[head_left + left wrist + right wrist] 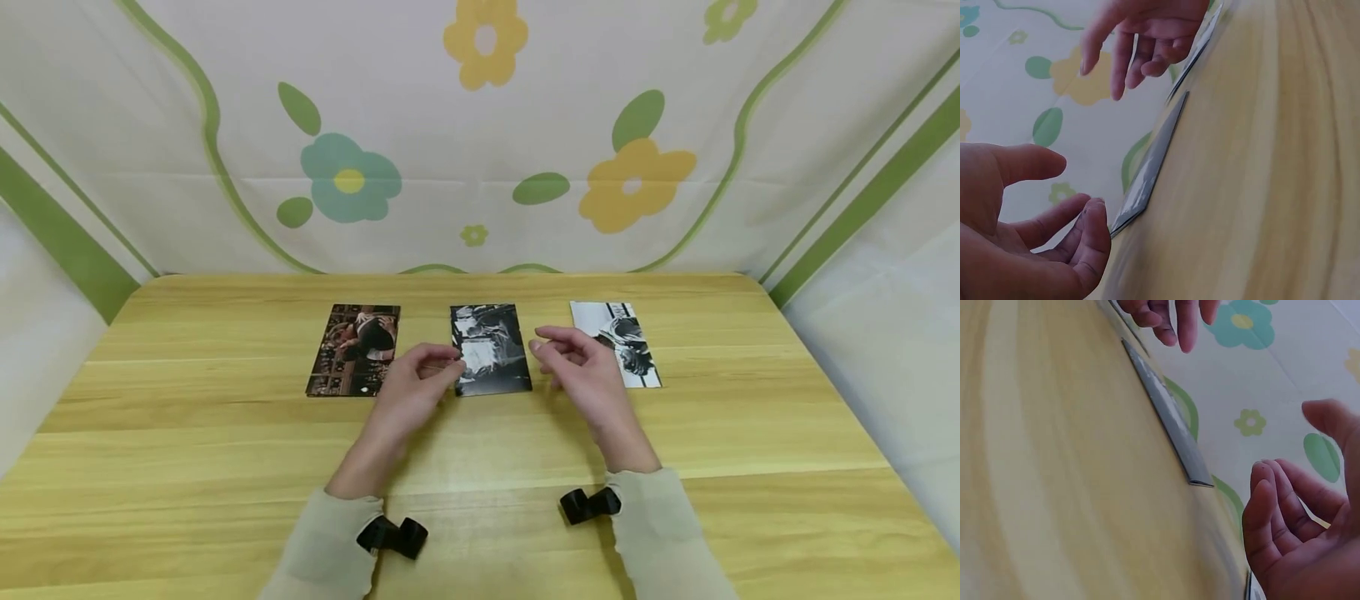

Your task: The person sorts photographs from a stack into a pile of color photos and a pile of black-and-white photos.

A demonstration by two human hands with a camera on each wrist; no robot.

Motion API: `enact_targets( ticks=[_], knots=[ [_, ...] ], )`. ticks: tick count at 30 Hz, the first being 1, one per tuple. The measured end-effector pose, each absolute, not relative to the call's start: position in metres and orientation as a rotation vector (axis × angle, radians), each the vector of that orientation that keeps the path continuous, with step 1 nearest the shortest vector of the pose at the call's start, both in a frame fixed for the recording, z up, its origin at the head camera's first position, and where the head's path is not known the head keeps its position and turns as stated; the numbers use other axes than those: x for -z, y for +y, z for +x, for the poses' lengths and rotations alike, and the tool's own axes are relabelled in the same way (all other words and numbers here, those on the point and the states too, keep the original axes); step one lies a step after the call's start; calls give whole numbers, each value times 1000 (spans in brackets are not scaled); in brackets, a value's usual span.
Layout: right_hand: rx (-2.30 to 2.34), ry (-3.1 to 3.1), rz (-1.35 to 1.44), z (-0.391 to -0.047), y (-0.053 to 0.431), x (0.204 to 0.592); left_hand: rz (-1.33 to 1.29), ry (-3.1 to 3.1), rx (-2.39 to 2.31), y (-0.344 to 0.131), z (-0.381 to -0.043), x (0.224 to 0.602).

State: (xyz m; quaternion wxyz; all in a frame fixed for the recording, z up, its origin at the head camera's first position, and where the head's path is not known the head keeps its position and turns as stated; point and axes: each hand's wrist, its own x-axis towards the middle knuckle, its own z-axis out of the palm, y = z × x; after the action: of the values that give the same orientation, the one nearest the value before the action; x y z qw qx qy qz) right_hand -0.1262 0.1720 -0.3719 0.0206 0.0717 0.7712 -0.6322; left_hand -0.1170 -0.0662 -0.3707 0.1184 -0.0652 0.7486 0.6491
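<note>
Three piles of photo cards lie in a row on the wooden table. The middle one, a dark black-and-white picture [495, 354], sits between my two hands. My left hand [420, 379] hovers at its left edge with loosely bent fingers and nothing held. To its right, my right hand [581, 367] is raised with thumb and fingers apart, also holding nothing; it partly covers the white-and-black picture [637, 346]. On the left lies a brown-toned picture [352, 350], a corner of it behind my left hand. In the right wrist view the middle stack [1169, 422] shows a thin layered edge.
The wooden table [480, 533] reaches back to a white cloth [450, 125] printed with flowers and green lines. Black wrist cameras are strapped over both light sleeves [667, 525].
</note>
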Motion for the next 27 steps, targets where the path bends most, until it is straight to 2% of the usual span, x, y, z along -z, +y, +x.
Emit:
enact_targets(
  ticks=[12,19,27],
  knots=[
    [1773,2561,283,-128,165,386,-174,2285,-1812,-59,-114,380],
    [1493,2742,236,-130,158,388,-121,2405,-1634,-58,-117,378],
    [1389,2817,187,-129,156,391,-116,2418,-1588,-58,-121,378]
  ],
)
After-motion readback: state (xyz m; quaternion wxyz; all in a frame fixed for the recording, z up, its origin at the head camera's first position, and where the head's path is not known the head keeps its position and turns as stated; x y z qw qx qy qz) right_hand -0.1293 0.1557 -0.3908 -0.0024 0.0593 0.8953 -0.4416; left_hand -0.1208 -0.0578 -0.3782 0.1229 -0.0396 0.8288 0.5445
